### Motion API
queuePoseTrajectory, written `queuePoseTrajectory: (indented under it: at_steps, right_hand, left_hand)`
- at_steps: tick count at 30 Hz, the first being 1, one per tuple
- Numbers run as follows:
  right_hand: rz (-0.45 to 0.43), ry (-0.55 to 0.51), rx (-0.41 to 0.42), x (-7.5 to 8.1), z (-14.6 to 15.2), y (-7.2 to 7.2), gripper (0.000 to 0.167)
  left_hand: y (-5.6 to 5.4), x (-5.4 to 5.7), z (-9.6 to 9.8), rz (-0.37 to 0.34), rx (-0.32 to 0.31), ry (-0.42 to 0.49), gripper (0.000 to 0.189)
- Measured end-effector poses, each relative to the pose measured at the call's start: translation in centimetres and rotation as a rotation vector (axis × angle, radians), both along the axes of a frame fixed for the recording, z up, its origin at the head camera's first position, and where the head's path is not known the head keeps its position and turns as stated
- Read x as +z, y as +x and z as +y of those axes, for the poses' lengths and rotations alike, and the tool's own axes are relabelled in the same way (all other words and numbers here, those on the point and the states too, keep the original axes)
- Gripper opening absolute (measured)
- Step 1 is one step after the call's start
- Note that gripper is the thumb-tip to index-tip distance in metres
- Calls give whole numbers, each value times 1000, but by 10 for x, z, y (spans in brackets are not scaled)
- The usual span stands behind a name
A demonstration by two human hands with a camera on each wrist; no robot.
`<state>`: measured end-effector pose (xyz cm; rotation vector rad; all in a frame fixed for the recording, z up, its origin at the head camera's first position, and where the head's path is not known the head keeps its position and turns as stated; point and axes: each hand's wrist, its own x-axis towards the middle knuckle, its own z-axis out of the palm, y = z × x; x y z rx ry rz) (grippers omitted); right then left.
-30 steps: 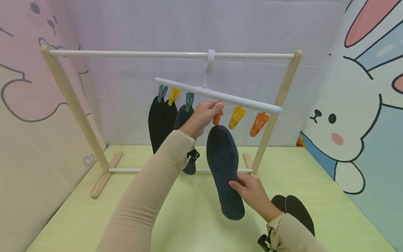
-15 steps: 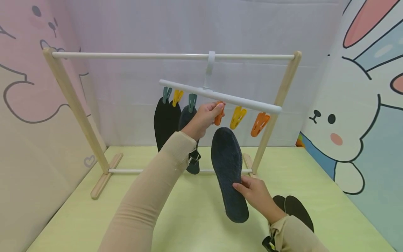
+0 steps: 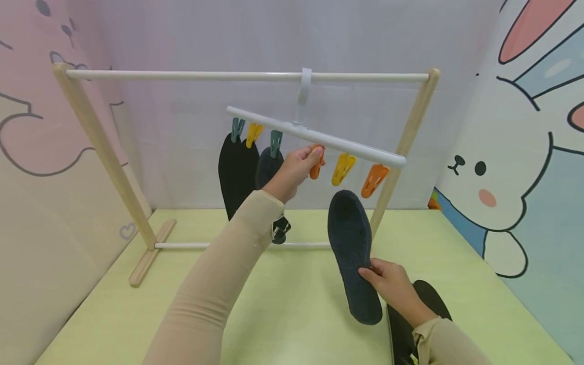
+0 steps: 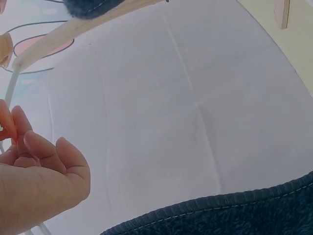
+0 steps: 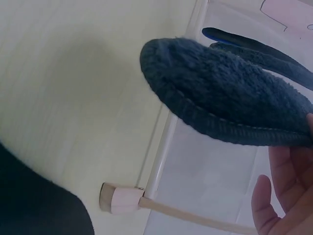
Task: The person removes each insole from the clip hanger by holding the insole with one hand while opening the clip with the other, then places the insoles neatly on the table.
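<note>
My left hand (image 3: 292, 175) pinches an orange clothespin (image 3: 316, 165) that hangs from the white hanger bar (image 3: 353, 148). Lower and to the right, a dark blue fuzzy insole (image 3: 349, 238) is held by its edge between the thumb and fingers of my right hand (image 3: 397, 286). Its rounded top end stands apart from the orange clothespin, below a yellow clothespin (image 3: 343, 170). In the right wrist view the stitched rim and fleecy face of this insole (image 5: 220, 93) show close up. The left wrist view catches my left hand (image 4: 49, 188) and only part of the clothespin.
Black insoles (image 3: 237, 175) and another dark blue insole (image 3: 268, 170) hang from clothespins on the hanger's left half. A second orange clothespin (image 3: 375, 181) hangs at its right end. The hanger hooks onto a wooden rack (image 3: 105, 152). Black insoles (image 3: 431, 296) lie on the table (image 3: 283, 314).
My right hand has drawn the dark blue insole rightward and slightly down, away from the orange clothespin it was just under. My left hand keeps its pinch on that clothespin.
</note>
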<state>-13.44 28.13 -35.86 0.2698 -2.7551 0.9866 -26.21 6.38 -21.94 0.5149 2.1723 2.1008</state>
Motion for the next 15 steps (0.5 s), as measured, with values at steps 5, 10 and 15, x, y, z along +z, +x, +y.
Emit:
queuePoseTrajectory:
  at_steps: [5,10,15]
  right_hand:
    - [-46,8,-60,-1,15,5,12]
    - [-77,30,-84,-6,24,8,20]
    - [-64,61,-96,-7,28,11,28]
  left_hand:
    - [1,0,-2,-8,16,9,31]
    - [2,-2,-5,-18,25,18,35]
    - [2,-3,-8,-21,34,20,35]
